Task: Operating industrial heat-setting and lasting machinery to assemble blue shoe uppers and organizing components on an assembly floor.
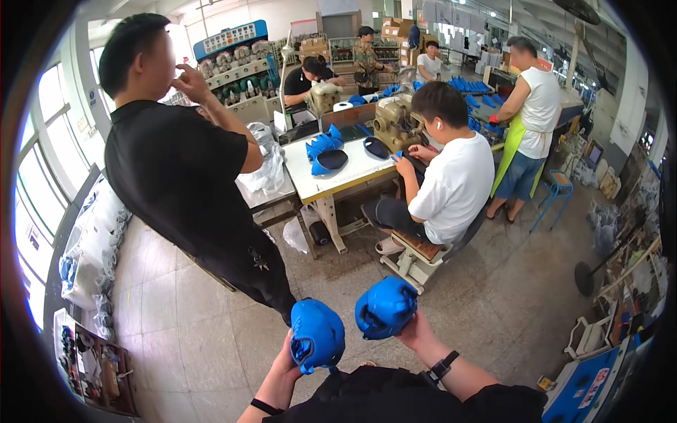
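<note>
Two blue shoe uppers are held up in front of me, a small gap between them. My left hand (285,361) is closed round the left side of one shoe upper (321,333), whose dark opening faces toward me. Farther right and slightly higher, my right hand (418,334) grips the lower right of the other shoe upper (384,309). The fingers of both hands are partly hidden behind the uppers. Beyond them, more blue shoe uppers (325,144) lie on a white worktable (314,185).
A person in black (183,176) stands close at my left. Ahead, a seated person in white (455,173) works at a sewing machine (396,121). A blue stool (557,187) and a standing person with a yellow-green apron (518,141) are farther right. Plastic-wrapped bundles (92,240) line the left wall.
</note>
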